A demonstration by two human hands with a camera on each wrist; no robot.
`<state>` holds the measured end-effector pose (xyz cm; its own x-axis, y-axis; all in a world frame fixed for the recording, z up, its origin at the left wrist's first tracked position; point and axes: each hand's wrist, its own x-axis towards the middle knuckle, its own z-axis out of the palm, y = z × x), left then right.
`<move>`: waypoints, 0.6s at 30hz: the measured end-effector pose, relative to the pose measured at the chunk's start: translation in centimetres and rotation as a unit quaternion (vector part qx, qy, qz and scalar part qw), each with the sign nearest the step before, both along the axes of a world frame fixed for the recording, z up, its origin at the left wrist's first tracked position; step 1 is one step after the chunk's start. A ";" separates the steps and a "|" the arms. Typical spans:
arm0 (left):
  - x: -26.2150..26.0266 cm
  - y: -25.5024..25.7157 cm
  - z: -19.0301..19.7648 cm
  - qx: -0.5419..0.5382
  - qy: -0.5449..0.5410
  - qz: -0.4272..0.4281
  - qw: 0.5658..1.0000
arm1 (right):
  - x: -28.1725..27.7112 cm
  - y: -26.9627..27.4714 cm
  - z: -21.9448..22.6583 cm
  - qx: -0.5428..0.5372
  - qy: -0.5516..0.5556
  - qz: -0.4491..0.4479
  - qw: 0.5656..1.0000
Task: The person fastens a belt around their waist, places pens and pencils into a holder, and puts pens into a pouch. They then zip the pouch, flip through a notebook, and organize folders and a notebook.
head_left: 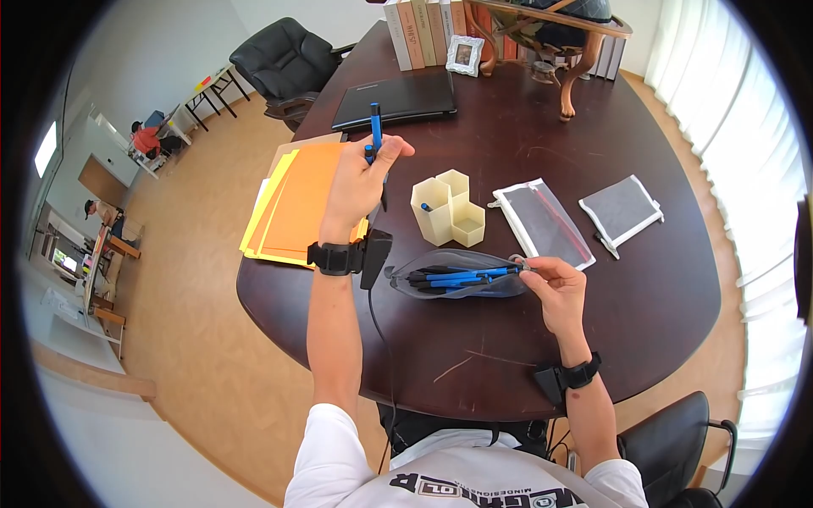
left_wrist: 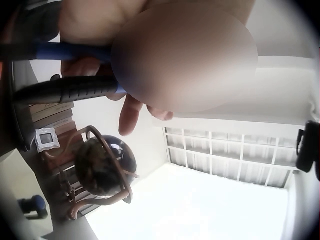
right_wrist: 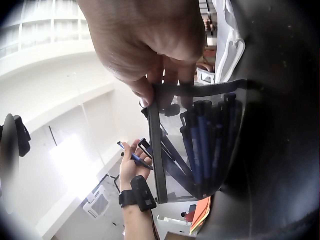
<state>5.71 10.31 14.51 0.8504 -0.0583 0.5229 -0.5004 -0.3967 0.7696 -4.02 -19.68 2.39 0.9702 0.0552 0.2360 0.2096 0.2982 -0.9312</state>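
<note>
My left hand is raised over the orange papers and holds blue-and-black pens. Two of these pens show in the left wrist view, where a black ribbed grip sticks out beside the fingers. With thumb and fingers, my right hand pinches one end of a dark mesh zip pouch. The pouch gapes at the top, and several blue-and-black pens lie inside it. Just beyond the pouch stands a cream pen holder of joined hexagonal cups, with a blue pen end in one cup.
Two white-edged mesh pouches lie on the right. Orange and yellow papers are at the left edge. Farther back are a black laptop, a picture frame, books and a globe stand.
</note>
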 end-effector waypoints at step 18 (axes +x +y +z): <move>1.0 -0.5 -2.7 -0.052 0.003 0.021 0.998 | 0.0 0.1 0.2 -0.003 0.003 -0.003 1.000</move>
